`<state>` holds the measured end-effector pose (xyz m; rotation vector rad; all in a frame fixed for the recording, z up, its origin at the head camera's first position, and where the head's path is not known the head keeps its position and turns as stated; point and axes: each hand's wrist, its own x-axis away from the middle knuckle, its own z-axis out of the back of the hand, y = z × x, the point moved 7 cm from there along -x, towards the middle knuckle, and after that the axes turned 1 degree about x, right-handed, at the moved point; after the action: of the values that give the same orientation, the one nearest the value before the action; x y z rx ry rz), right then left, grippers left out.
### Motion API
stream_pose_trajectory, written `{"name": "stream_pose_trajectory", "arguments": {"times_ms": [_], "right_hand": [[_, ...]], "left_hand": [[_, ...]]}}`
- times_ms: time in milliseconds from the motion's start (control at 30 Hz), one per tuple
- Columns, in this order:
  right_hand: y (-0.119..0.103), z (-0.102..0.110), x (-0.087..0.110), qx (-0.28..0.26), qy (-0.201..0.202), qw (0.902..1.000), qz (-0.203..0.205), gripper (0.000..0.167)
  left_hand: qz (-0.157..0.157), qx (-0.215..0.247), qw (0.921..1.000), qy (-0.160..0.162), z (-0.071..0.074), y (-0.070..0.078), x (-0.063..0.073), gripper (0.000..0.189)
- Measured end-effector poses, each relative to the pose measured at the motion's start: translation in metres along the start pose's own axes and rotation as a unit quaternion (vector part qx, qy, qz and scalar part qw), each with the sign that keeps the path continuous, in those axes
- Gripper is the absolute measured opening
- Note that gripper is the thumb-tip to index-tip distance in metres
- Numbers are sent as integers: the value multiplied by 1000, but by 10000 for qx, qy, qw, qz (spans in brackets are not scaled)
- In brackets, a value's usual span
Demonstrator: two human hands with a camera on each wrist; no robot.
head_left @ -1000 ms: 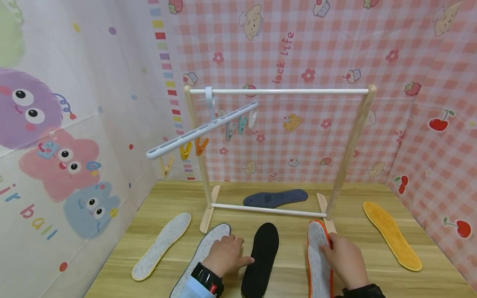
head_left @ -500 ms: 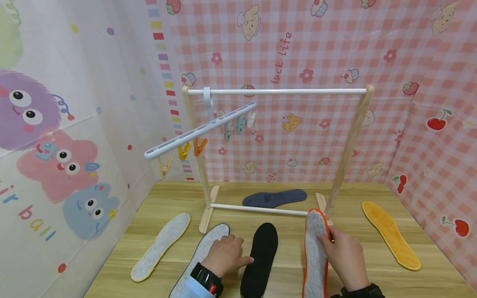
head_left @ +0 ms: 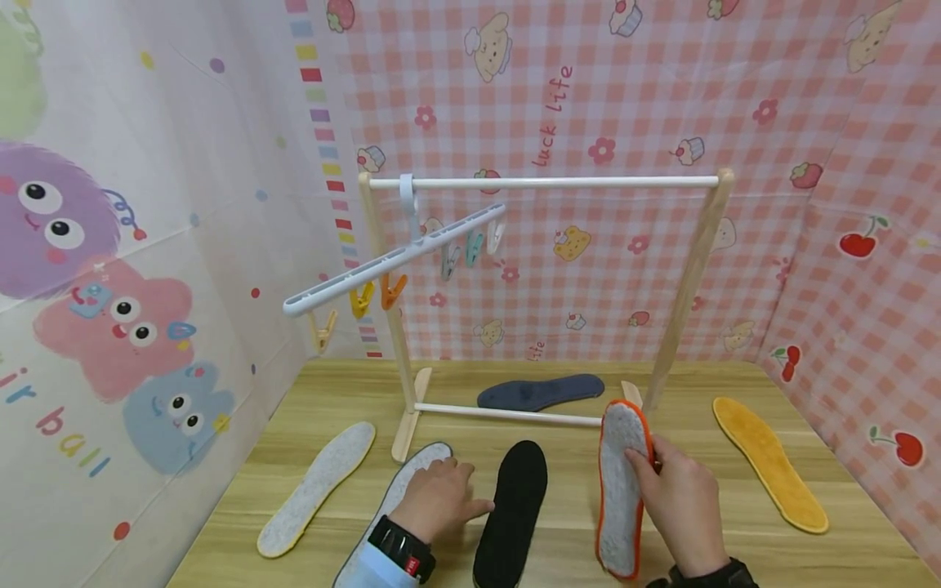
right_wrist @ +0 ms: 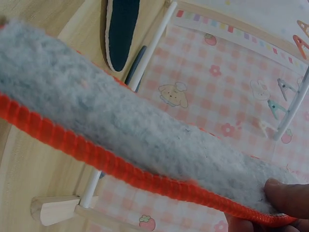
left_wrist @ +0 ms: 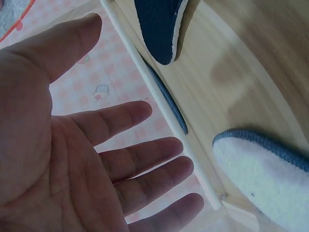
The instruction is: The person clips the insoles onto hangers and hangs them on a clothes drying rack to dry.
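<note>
My right hand (head_left: 680, 498) pinches a grey felt insole with orange edging (head_left: 621, 490) near its upper end, thumb on the grey face. The insole is tilted up, and in the right wrist view its stitched orange edge runs across the picture. My left hand (head_left: 441, 498) hovers with spread fingers over a grey insole with dark blue edging (head_left: 375, 531), partly hiding it. In the left wrist view the palm (left_wrist: 72, 179) shows with nothing in it. A black insole (head_left: 512, 514) lies between my hands, close to the left thumb.
A wooden rack (head_left: 684, 302) with white bars stands behind; a pale blue hanger (head_left: 397, 257) with several clothespins hangs at its left. A navy insole (head_left: 540, 394) lies at the back, a grey one (head_left: 316, 490) at left, a yellow one (head_left: 768, 461) at right.
The orange-edged insole has been raised off the table by my right hand, its upper end now higher and more of its length visible. My left hand has barely moved.
</note>
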<state>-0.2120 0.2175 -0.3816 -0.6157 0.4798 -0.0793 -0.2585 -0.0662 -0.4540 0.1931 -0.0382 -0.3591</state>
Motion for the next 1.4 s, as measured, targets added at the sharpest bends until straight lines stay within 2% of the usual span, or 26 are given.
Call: {"name": "stream_pose_trajectory", "arguments": {"times_ms": [167, 367, 633, 833, 933, 1233, 1400], "right_hand": [[-3, 2, 1, -97, 124, 9999, -42, 18], [-8, 3, 3, -171, 355, 9991, 161, 16], [-12, 0, 3, -208, 331, 9991, 165, 17], [-14, 2, 3, -212, 484, 9983, 226, 17], [-14, 2, 3, -211, 469, 9984, 224, 16], [-11, 0, 4, -180, 418, 9986, 252, 16], [-10, -1, 4, -189, 330, 9991, 190, 17]], "left_hand": [[-23, 50, 9998, 181, 6, -6, 1, 61], [-25, 141, 9989, 439, 17, -17, -1, 60], [183, 361, 9975, 583, 31, -34, -3, 62], [381, 699, 9954, 534, 40, -47, -4, 62], [412, 826, 9939, 605, 45, -51, -4, 60], [658, 769, 9905, 926, 60, -66, 0, 63], [678, 885, 9884, 1033, 68, -77, 3, 61]]}}
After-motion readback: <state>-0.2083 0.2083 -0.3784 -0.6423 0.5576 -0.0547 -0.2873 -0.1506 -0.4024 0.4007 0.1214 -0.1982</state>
